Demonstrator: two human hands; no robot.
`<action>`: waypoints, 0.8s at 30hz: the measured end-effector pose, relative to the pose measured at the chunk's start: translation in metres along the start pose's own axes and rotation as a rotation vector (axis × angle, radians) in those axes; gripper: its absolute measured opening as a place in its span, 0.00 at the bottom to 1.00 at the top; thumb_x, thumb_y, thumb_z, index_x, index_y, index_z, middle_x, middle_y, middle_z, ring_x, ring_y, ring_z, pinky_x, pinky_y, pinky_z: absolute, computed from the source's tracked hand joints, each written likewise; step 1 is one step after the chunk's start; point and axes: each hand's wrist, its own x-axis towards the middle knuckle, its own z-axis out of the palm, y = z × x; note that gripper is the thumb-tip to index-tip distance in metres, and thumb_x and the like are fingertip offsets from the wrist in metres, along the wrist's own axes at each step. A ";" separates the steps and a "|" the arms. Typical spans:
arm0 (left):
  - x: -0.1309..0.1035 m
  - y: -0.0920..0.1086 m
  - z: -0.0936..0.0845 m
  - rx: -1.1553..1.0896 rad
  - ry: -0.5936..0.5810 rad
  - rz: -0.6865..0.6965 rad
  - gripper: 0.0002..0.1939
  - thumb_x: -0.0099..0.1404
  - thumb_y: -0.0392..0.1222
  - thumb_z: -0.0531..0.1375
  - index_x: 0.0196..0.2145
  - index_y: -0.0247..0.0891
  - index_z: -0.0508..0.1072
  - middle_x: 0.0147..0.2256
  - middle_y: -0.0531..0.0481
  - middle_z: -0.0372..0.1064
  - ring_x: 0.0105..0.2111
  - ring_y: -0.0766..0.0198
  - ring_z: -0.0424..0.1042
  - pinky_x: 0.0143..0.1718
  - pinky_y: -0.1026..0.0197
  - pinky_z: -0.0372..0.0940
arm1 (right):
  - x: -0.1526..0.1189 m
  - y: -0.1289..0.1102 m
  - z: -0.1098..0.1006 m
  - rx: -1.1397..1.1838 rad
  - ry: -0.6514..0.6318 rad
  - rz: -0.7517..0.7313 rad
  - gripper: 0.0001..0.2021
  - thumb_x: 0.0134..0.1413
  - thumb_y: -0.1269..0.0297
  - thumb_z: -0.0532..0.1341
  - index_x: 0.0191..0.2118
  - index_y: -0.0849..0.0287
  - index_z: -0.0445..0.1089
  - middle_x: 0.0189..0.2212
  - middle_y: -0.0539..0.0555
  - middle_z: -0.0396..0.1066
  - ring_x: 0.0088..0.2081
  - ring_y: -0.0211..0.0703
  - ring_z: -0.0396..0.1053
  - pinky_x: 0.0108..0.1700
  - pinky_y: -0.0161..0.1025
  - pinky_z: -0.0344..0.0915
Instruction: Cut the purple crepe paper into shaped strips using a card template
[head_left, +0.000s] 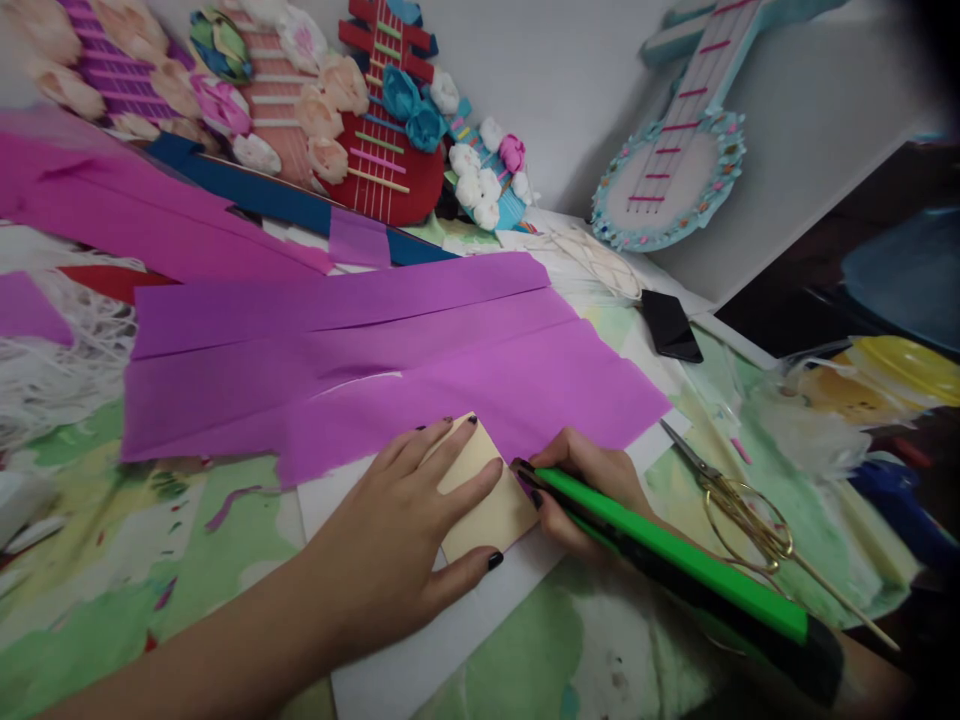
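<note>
My left hand point(420, 500) lies flat with fingers spread, pressing a pale yellow card point(487, 510) down onto purple crepe paper point(375, 350). In my right hand point(585, 490) is a green and black utility knife point(675, 560), gripped close to its front end. The knife's tip meets the card's right edge, over the purple paper; the blade itself is too small to make out. Beneath the paper and card a white sheet point(420, 640) shows. Gold-handled scissors point(742, 520) lie to the right of my right hand.
Decorated paper guitars, one red point(390, 170) and one light blue point(675, 180), lean at the back. A black phone point(671, 325) lies at right, near a yellow lid point(907, 368). White shredded strands point(90, 370) and pink paper point(150, 210) are at left. A thin stick point(847, 600) lies by the scissors.
</note>
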 end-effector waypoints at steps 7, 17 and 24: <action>0.001 0.000 -0.001 0.024 -0.020 0.015 0.30 0.64 0.54 0.57 0.62 0.46 0.61 0.64 0.36 0.47 0.62 0.38 0.50 0.56 0.36 0.54 | 0.002 -0.004 0.001 -0.040 0.027 -0.023 0.06 0.41 0.70 0.57 0.30 0.56 0.60 0.15 0.42 0.62 0.14 0.30 0.56 0.18 0.29 0.52; 0.000 0.000 -0.001 0.014 -0.009 0.016 0.30 0.63 0.53 0.58 0.61 0.46 0.61 0.65 0.39 0.48 0.62 0.39 0.50 0.57 0.37 0.53 | -0.002 -0.003 0.000 -0.054 0.033 -0.045 0.08 0.39 0.72 0.57 0.30 0.55 0.60 0.16 0.42 0.64 0.15 0.30 0.56 0.19 0.30 0.52; 0.000 0.000 -0.001 0.019 -0.005 0.019 0.29 0.64 0.52 0.58 0.62 0.49 0.61 0.65 0.40 0.46 0.62 0.38 0.50 0.57 0.37 0.53 | -0.005 -0.004 0.001 -0.074 0.044 -0.020 0.09 0.39 0.71 0.56 0.30 0.54 0.59 0.16 0.42 0.65 0.15 0.31 0.58 0.20 0.30 0.52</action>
